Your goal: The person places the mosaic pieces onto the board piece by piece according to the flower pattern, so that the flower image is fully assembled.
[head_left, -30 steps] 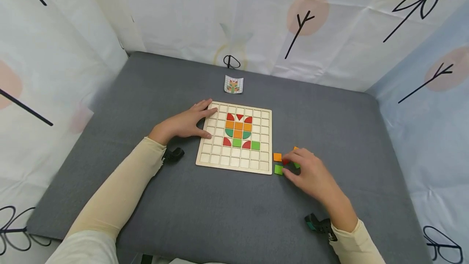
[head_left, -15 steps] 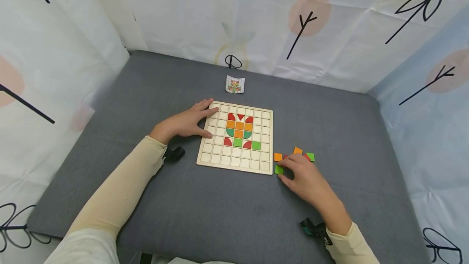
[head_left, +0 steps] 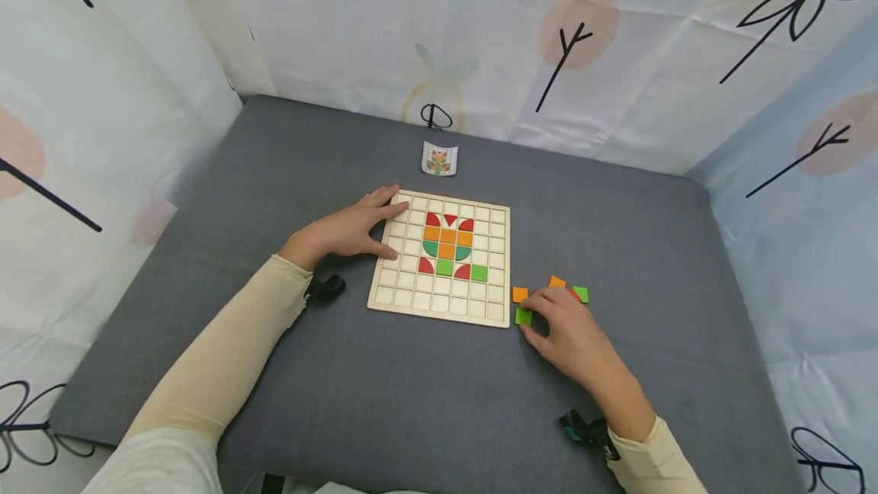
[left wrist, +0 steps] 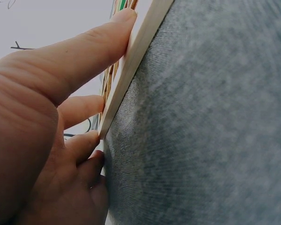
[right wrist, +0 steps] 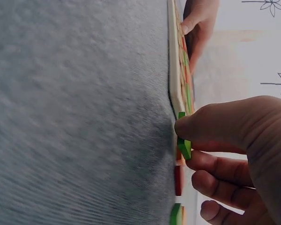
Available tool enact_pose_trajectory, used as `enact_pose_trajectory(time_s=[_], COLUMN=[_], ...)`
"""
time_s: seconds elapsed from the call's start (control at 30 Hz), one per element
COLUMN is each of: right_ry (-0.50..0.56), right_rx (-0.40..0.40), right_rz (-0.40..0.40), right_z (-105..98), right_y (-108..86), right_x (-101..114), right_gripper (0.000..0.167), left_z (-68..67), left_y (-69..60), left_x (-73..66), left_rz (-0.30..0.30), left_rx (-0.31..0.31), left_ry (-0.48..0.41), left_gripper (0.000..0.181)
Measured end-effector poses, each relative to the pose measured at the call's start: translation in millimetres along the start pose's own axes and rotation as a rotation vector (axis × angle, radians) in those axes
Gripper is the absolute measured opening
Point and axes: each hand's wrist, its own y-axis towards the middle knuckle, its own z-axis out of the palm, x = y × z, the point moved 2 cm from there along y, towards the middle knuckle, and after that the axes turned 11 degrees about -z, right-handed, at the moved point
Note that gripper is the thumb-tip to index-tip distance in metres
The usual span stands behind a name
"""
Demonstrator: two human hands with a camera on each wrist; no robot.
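My left hand (head_left: 346,232) lies spread along the left edge of a square wooden grid board (head_left: 405,299), thumb and fingertips resting on its rim. In the left wrist view, the thumb (left wrist: 98,44) touches the top of the board's edge. Red, orange and green tiles form a pattern in the middle of the grid. Just off the board's lower right corner, my right hand (head_left: 576,338) pinches a green square tile (head_left: 523,316) between thumb and fingertip. In the right wrist view that green tile (right wrist: 184,147) looks tilted, close to the cloth.
Beside the right hand lie an orange tile (head_left: 520,294), another orange tile (head_left: 557,281) and a green-and-red tile (head_left: 580,294). A small pattern card (head_left: 439,159) stands behind the board on the grey padded table (head_left: 315,151). Printed curtains enclose the table's back and sides.
The right hand has shifted slightly left and its thumb and finger have come onto the green square tile. Tiles behind the hand have come into view. The left hand stays on the board.
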Motion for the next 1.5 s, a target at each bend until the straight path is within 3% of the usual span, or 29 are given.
enact_pose_trajectory(time_s=[0.43,0.73,1.2,1.5], right_ry=[0.036,0.072,0.108,0.159], right_rx=[-0.044,-0.001,0.000,0.056], right_rz=[-0.059,-0.120,-0.183,-0.161], right_z=[-15.9,-9.1,-2.4,1.5], right_y=[27.7,57.4,108.4,131.9], right_x=[2.6,8.2,14.9,25.6], right_gripper=[0.029,0.027,0.017,0.019], left_z=[2.1,1.5,-0.4,-0.5], left_y=[2.0,1.3,-2.2,-0.3], left_x=[2.0,2.0,1.9,0.2], left_rz=[0.003,0.011,0.024,0.031], left_rx=[-0.003,-0.003,-0.012,-0.012], left_ry=[0.003,0.007,-0.001,-0.002], left_gripper=[0.104,0.104,0.103,0.101])
